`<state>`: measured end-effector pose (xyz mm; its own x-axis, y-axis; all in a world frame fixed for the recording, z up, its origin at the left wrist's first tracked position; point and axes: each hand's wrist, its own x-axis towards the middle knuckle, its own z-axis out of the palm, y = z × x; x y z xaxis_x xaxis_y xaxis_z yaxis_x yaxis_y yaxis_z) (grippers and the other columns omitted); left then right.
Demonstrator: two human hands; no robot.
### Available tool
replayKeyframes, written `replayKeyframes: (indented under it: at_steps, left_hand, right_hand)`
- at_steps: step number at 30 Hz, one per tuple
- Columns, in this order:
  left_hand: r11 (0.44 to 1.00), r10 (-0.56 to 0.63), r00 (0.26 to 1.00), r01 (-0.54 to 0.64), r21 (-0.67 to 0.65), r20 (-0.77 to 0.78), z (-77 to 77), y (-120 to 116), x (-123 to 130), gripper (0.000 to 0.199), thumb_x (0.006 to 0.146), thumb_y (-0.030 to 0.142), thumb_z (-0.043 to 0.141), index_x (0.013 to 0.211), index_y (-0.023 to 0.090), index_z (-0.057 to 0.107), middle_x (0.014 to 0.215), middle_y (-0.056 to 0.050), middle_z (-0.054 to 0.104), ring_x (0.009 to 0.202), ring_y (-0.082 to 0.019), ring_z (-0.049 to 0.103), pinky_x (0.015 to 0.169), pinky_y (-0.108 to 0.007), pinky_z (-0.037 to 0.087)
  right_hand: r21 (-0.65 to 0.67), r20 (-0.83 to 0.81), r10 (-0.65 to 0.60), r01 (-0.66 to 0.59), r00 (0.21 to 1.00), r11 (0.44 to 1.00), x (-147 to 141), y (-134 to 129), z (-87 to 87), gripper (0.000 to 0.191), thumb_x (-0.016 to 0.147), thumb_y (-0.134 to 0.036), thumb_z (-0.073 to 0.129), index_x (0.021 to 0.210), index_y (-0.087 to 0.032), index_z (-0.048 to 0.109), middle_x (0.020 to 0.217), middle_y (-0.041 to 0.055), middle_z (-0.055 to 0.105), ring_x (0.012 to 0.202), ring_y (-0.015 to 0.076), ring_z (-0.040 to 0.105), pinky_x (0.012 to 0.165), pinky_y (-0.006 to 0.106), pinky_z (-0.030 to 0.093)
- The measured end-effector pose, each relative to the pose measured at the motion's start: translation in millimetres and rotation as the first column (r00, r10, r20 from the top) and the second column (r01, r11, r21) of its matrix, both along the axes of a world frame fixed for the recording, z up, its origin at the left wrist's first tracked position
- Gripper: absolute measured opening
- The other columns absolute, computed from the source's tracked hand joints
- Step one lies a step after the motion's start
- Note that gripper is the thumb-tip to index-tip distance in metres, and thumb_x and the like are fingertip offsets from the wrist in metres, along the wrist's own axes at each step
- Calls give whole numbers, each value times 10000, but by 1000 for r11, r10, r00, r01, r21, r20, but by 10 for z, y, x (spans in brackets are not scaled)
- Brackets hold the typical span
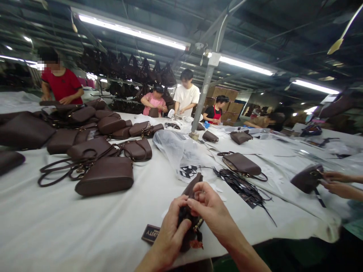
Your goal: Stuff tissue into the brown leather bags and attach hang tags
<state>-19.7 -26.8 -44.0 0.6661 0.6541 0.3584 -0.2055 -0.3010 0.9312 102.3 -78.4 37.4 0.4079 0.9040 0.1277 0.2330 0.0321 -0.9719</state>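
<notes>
Low in the middle of the head view, a dark brown handbag (185, 243) stands on the white-covered table, partly hidden by my hands. My left hand (174, 223) wraps round its near left side, thumb pressed against it. At the bag's upper edge my right hand (205, 202) is closed in a pinch; whatever is between those fingertips is too small to make out. A black tag with gold lettering (151, 233) lies beside my left hand. Some gold hardware and a reddish-brown piece (196, 244) hang at the bag's near side.
Brown handbags (106, 175) are heaped on the left. Right of my hands lie a bundle of black tags with cords (244, 187) and another handbag (242, 164). Clear plastic (172, 147) lies before a grey post (204, 94). A co-worker's hands (337, 183) hold a bag at right.
</notes>
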Motion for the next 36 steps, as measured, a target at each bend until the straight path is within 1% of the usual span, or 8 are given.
replayKeyframes:
  at_steps: [5, 8, 13, 22, 25, 29, 32, 36]
  left_hand:
    - [997, 5, 999, -8, 74, 36, 35, 62, 0, 373, 921, 307, 474, 1289, 254, 500, 1375, -78, 488, 1297, -263, 412, 1123, -437, 295]
    - [995, -14, 1000, 12, 102, 26, 12, 89, -7, 314, 920, 341, 485, 1211, 260, 566, 1370, -82, 485, 1297, -277, 404, 1115, -438, 300]
    - [997, -23, 1000, 23, 78, 3, -39, 98, 4, 250, 924, 328, 466, 1133, 255, 582, 1397, -80, 444, 1316, -274, 381, 1112, -433, 295]
    - [993, -17, 1000, 16, 118, 9, 13, 72, 16, 230, 943, 321, 436, 1132, 247, 543, 1396, -77, 446, 1308, -253, 400, 1089, -402, 315]
    - [990, 38, 999, -36, 138, -12, -10, 23, 54, 246, 954, 302, 421, 1171, 252, 527, 1420, -73, 448, 1329, -248, 387, 1127, -426, 259]
    - [989, 75, 997, -70, 134, -30, -16, 5, 65, 251, 947, 265, 411, 1167, 240, 530, 1389, -71, 495, 1312, -250, 416, 1148, -460, 227]
    - [992, 108, 994, -106, 62, -33, -18, 21, 44, 333, 940, 258, 400, 1261, 212, 476, 1308, -94, 551, 1240, -245, 488, 1102, -440, 329]
    - [989, 134, 990, -131, 63, -50, -93, -20, 103, 589, 886, 244, 499, 1440, 192, 306, 1486, -115, 388, 1370, -261, 364, 1156, -442, 267]
  right_hand:
    - [-19, 310, -62, 72, 949, 997, 216, -77, 28, 212, 871, -362, 507, 993, -218, 605, 740, 3, 651, 669, 162, 633, 584, 263, 508]
    - [-36, 332, -127, 147, 935, 989, 384, -148, -61, 263, 887, -420, 483, 942, -217, 640, 776, 25, 672, 715, 189, 652, 544, 263, 520]
    - [-85, 372, 98, -71, 923, 994, 445, -171, -140, 209, 886, -299, 512, 995, -214, 669, 852, 24, 683, 717, 169, 627, 580, 254, 509]
    - [-32, 765, 151, -197, 626, 980, 446, -58, 72, 229, 886, -115, 417, 817, -198, 620, 844, 31, 583, 792, 163, 545, 702, 276, 442]
    - [-127, 627, 239, -205, 742, 970, 492, -6, 130, 208, 899, -190, 424, 739, -201, 557, 737, -5, 558, 688, 138, 526, 634, 257, 433]
    - [-306, 179, 437, -373, 881, 876, 555, 50, 121, 210, 867, -357, 482, 745, -192, 532, 617, -37, 524, 535, 107, 506, 496, 221, 424]
    - [-331, 47, 444, -406, 895, 852, 523, 75, 73, 264, 822, -437, 549, 763, -179, 539, 591, -43, 523, 507, 92, 496, 451, 197, 412]
    - [-360, -7, 349, -328, 937, 873, 432, 102, 41, 336, 779, -496, 595, 704, -183, 500, 559, -58, 517, 459, 67, 473, 411, 174, 393]
